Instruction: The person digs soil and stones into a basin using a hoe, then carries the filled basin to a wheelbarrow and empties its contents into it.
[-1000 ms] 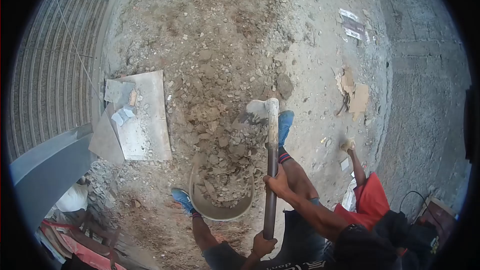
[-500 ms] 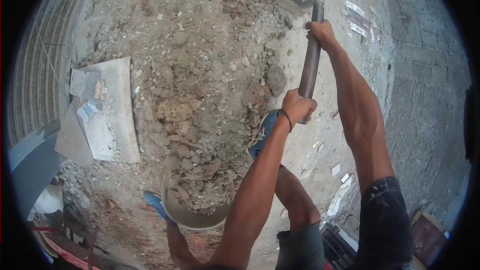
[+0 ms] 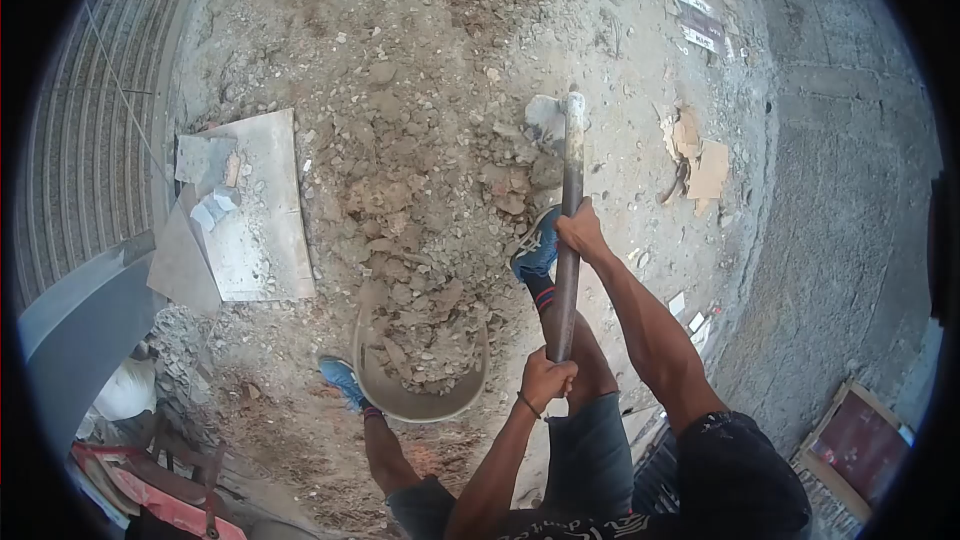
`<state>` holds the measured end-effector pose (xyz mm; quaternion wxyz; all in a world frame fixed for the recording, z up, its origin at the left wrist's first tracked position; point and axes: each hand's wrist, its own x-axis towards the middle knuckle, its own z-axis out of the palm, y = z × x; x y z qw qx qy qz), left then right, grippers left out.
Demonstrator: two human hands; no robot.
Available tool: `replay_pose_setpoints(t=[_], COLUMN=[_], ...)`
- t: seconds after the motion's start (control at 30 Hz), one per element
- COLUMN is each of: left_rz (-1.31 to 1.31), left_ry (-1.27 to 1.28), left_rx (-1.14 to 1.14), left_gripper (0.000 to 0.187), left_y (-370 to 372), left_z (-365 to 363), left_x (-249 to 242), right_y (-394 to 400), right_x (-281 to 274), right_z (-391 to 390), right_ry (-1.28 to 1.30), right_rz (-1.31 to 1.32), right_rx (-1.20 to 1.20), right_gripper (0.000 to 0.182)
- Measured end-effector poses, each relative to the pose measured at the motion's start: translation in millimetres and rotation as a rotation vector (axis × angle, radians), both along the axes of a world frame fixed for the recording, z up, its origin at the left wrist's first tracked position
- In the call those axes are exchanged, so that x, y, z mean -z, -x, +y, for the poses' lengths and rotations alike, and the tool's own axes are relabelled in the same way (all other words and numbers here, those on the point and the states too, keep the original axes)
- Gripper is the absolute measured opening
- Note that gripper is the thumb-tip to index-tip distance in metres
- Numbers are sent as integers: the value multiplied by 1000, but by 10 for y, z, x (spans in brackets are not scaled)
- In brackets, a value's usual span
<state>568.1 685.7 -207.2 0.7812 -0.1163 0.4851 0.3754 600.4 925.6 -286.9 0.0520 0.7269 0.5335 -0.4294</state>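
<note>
My left hand (image 3: 548,382), with a dark band at its wrist, is wrapped round the near end of a hoe's handle. Farther up the same handle, my right hand (image 3: 582,230) also grips it. The hoe (image 3: 570,285) points away from me, its pale, dirt-caked blade (image 3: 546,120) down at the stones, its edge partly hidden among them. Between my feet a shallow pan (image 3: 425,408) lies on the ground, and broken rubble (image 3: 430,325) fills it and spills over its far side.
My blue shoes (image 3: 538,245) stand on either side of the pan. Loose rubble (image 3: 385,190) covers the ground ahead. A dusty board (image 3: 265,210) lies to the left, torn cardboard (image 3: 707,170) to the right. A concrete strip (image 3: 830,190) runs along the right.
Both hands have drawn the hoe back toward me, and its blade has come down from the far right to the stones beside my right foot. The view has shifted slightly.
</note>
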Motion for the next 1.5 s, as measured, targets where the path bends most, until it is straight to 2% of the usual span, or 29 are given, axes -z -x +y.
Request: replay_pose_setpoints(t=[0.03,0.17,0.37,0.47,0.5,0.6,0.7,0.73,0.77,0.8,0.83,0.87,0.9,0.93,1.0,1.07,1.13,1.2,1.27,1.33,1.37,1.4,1.5], left_rz=[9,61,2,-38,-11,29,54,55,55,137,158,197,291,320,360,325,267,218,208,190,119,31,72], left_ry=[7,62,132,229,236,226,238,240,243,74,-25,-89,-165,-229,-338,-378,-352,-316,-267,-207,-225,-220,-136], left_rx=[0,120,74,277,307,277,239,230,219,211,137,42,30,-30,-101,-155,-243,-282,-290,-356,-437,-496,-381], left_gripper=[15,15,17,19,18,18,19,19,19,17,22,25,27,19,14,10,8,9,10,10,11,12,14], left_y=[95,505,800,934,947,949,746,645,532,534,450,491,567,738,931,1234,1339,1235,1079,806,748,661,924], left_z=[-201,-963,-2151,-2641,-2718,-2594,-2362,-2259,-2147,-1720,-1333,-797,-241,365,1355,2174,2681,2676,2456,2077,1970,1743,994], left_x=[-58,-339,-798,-1303,-1461,-1454,-1380,-1333,-1272,-971,-571,-261,69,283,919,1151,1333,1542,1694,1788,1748,1636,1303], right_y=[-47,188,617,659,580,538,628,449,463,764,569,761,796,1110,1460,1738,1894,1849,1875,1834,1877,1957,1861], right_x=[215,164,-311,-708,-722,-1063,-1241,-888,-746,-951,-323,-288,107,-25,309,625,909,1175,1328,1310,1253,1141,1132], right_z=[-239,-1063,-2297,-2915,-3185,-3531,-2981,-2827,-2418,-1778,-1396,-782,-207,359,1408,2245,2846,2907,2592,2102,1923,1718,1023], right_ry=[-55,36,120,271,264,361,400,200,106,189,-77,-8,-218,-113,-229,-302,-263,-197,-212,-328,-284,-250,-194], right_rz=[-18,-43,-50,10,-31,59,140,162,208,270,322,370,354,379,356,267,236,198,116,14,30,-62,12], right_rx=[-75,-38,-88,-42,-104,-31,87,-21,-29,109,-41,43,-80,2,-100,-185,-337,-418,-376,-519,-532,-603,-497], right_gripper=[49,55,62,55,57,58,55,51,48,54,50,47,45,46,47,54,56,56,57,61,59,58,55])
